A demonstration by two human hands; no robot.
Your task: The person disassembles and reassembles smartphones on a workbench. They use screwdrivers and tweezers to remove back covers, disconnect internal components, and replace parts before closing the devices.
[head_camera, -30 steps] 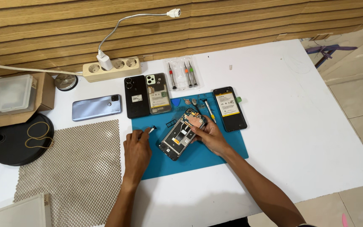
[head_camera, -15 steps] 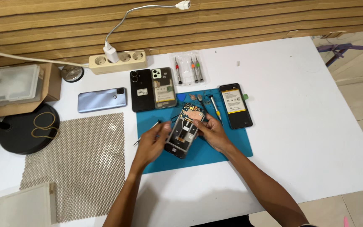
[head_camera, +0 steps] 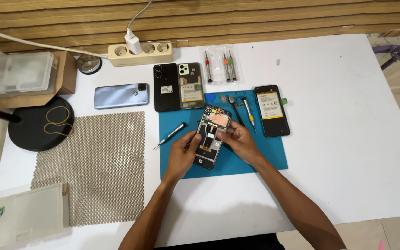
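At the far left edge of the white table (head_camera: 348, 139) sit a clear plastic box (head_camera: 17, 73) on a cardboard box (head_camera: 65, 74), and below them a round black lamp base (head_camera: 33, 125) with a rubber band (head_camera: 57, 121) lying on it. Next comes a beige mesh mat (head_camera: 93, 162), with a bluish phone (head_camera: 121, 96) lying face down just above it. Behind that, a white power strip (head_camera: 139, 50) with a charger plugged in lies against the wooden wall.

A loose screwdriver (head_camera: 171, 135) lies at the left edge of the blue work mat (head_camera: 264, 157). My left hand (head_camera: 181, 155) grips the lower left side of the opened phone (head_camera: 213, 136), thumb and fingers closed on its frame. The phone is held just above the middle of the blue mat, back cover off, its copper-coloured shield and boards showing. Above it lie a black back cover (head_camera: 166, 87) and another opened phone (head_camera: 191, 85), side by side.

My right hand (head_camera: 239, 141) holds the same phone from the right, fingertips pinched on its upper edge. Farther right, a pack of screwdrivers (head_camera: 220, 68) lies above the mat, two small tools (head_camera: 244, 109) lie on it, and a black battery (head_camera: 271, 110) lies at its right end.
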